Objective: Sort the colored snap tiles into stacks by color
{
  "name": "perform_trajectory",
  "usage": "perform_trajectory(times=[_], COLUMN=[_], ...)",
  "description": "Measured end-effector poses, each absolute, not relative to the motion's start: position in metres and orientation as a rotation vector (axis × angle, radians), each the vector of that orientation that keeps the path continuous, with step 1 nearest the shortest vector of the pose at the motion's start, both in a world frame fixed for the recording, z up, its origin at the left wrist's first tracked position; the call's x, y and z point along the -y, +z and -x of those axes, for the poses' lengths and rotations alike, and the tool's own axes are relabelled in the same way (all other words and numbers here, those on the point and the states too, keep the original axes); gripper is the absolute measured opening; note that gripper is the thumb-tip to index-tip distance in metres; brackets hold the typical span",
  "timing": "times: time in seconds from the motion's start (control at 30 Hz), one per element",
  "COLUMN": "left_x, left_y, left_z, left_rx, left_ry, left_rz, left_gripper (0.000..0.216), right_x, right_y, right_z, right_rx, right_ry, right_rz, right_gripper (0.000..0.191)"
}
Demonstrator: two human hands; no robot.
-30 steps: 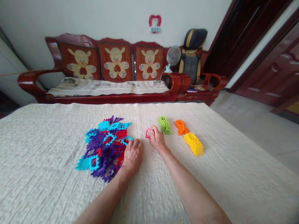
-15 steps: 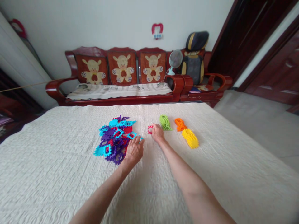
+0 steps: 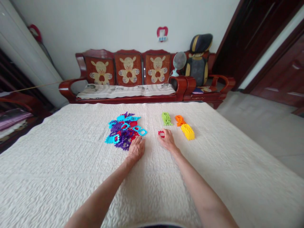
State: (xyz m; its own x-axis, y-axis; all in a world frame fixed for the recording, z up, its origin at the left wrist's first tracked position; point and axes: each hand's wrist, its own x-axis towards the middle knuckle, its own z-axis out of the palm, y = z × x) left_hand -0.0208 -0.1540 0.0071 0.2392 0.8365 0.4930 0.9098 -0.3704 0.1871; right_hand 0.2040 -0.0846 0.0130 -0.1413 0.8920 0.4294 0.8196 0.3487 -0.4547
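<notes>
Toothed plastic pieces are on the cream cover, part grouped, part mixed. Done, as I read it: 3 single-colour groups on the right: green group, orange group, yellow group. Left: the mixed pile of light blue, purple and red, plus a red frame lying apart between pile and groups. Under half grouped, I'd judge; exact count not readable, pieces overlap.

Hands are apart. Right hand has thumb and fingers closed on the red frame. Left hand rests at the pile's near right edge, fingers bent; can't tell if it grips anything. Light blue frame sits just beyond its fingertips.

Shapes: flat, notched edges, some solid, some open 4-sided frames. Yellow and green look stacked in leaning rows, orange bunched shorter. Plastic looks stiff, bright. Cover is quilted, soft, wavy stitched ridges.
</notes>
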Motion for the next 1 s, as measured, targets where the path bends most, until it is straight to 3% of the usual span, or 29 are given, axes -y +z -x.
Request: perform_trajectory(times=[0.17, 0.67, 0.87, 1.0], left_x=[0.154, 0.158, 0.159, 0.159], left_y=[0.007, 0.019, 0.021, 0.020], left_z=[0.022, 0.019, 0.018, 0.018], left_rx=[1.680, 1.732, 1.757, 1.749], left_ry=[-0.771, -0.653, -0.622, -0.622], left_rz=[2.350, 2.391, 2.363, 2.369], left_gripper=[0.030, 0.022, 0.021, 0.022], right_x=[0.098, 0.099, 0.099, 0.098], right_y=[0.013, 0.018, 0.018, 0.018], right_z=[-0.193, -0.191, -0.191, -0.191], right_rx=[1.986, 1.955, 1.870, 1.859], right_ry=[-0.020, -0.070, -0.048, -0.041], right_rz=[1.504, 1.602, 1.648, 1.703], right_gripper=[0.035, 0.026, 0.045, 0.047])
